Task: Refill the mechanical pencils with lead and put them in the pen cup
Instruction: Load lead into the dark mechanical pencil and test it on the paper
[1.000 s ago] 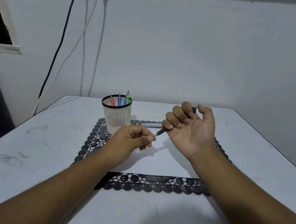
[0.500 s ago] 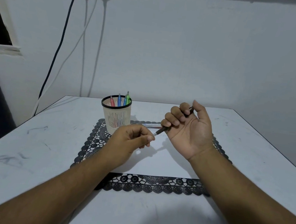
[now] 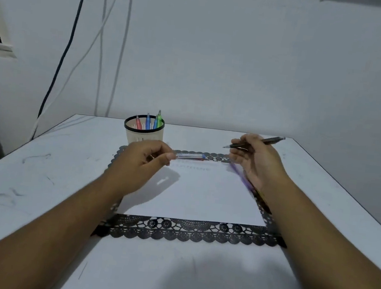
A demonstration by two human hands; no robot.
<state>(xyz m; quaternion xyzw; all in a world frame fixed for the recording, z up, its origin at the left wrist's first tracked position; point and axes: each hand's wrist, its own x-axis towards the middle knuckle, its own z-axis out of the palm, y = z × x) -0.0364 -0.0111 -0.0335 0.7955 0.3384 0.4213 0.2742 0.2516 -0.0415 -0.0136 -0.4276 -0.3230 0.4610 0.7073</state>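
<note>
Dark mechanical pencil (image 3: 255, 143) is now drawn apart in right hand (image 3: 254, 161); clear lead tube (image 3: 189, 156) pinched by left hand (image 3: 144, 160), suggesting refilling is next.

A scuffed white table (image 3: 40, 175) stands against a plain wall (image 3: 263, 69) hung with cables (image 3: 65, 48).

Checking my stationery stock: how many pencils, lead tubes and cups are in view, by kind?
Coloured pencils standing in the cup (red, blue, blue, green): 4
Dark mechanical pencil in right hand: 1
Clear plastic lead tube in left hand: 1
Cream mesh pen cup: 1
Total: 7
</note>
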